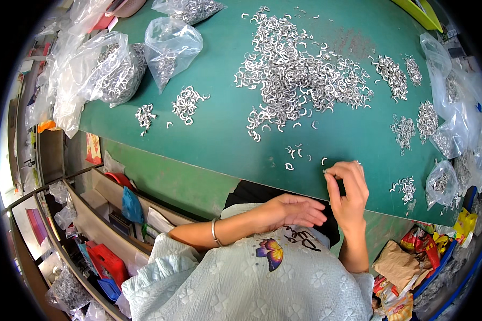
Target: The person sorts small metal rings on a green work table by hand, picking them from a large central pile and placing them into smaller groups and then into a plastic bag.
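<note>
My left hand (pixel 299 212) is held in front of my body at the table's near edge, fingers stretched out, nothing in it. Over the edge, my right hand (pixel 351 188) has thumb and forefinger brought together; a tiny pale bit shows at the tips, too small to name. Just beyond those fingertips lies a small curved metal piece (pixel 324 160). Several more loose curved pieces (pixel 289 166) are scattered left of it. A big heap of the same silvery C-shaped pieces (pixel 294 72) spreads across the green table (pixel 214 139) farther back.
Smaller piles (pixel 186 105) sit on the left and more piles (pixel 391 76) on the right. Filled clear bags (pixel 118 69) stand at the far left, others (pixel 442 179) along the right edge. Below are wooden drawers (pixel 112 206) at left and a brown paper bag (pixel 399 266) at right.
</note>
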`<state>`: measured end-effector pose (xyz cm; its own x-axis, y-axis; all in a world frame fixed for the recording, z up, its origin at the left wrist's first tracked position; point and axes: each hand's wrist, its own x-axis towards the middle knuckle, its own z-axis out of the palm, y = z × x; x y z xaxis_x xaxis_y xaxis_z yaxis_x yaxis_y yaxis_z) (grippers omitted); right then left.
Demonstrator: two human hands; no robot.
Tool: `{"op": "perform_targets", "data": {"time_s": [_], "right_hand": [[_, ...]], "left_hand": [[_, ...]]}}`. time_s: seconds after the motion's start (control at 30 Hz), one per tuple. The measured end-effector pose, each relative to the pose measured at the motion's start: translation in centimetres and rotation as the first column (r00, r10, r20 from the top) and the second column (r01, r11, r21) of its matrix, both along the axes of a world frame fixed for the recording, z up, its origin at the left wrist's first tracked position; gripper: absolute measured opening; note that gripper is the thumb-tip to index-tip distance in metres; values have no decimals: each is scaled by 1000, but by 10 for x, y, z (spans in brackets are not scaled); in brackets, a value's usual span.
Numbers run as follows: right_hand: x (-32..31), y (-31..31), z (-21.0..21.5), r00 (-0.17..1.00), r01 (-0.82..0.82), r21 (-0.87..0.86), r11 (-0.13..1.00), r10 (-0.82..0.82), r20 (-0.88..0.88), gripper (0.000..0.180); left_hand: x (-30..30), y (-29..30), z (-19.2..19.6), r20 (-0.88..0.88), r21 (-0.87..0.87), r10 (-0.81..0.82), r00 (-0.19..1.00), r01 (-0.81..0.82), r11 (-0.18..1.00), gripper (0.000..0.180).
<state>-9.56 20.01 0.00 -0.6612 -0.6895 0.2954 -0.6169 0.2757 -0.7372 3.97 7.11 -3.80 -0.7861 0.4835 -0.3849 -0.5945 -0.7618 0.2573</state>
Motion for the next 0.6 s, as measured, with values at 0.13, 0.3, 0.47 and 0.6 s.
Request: {"op": "perform_targets", "data": {"time_s": [0.13,0.3,0.47,0.6], "right_hand": [[8,9,9,988,-134,-6,991,134,81,16],[8,14,15,932,-360,121,925,351,89,25],[1,3,4,995,-4,93,996,14,-102,28],[-2,-12,-8,968,90,178,980,-43,-249,28]], "left_hand": [[-3,3,-2,115,162,107,987,-125,979,42],[2,5,-10,175,280,175,969,-219,935,34],[4,6,-14,104,11,106,989,-108,994,29],[-3,1,0,74,-63,47,996,-42,997,35]]}}
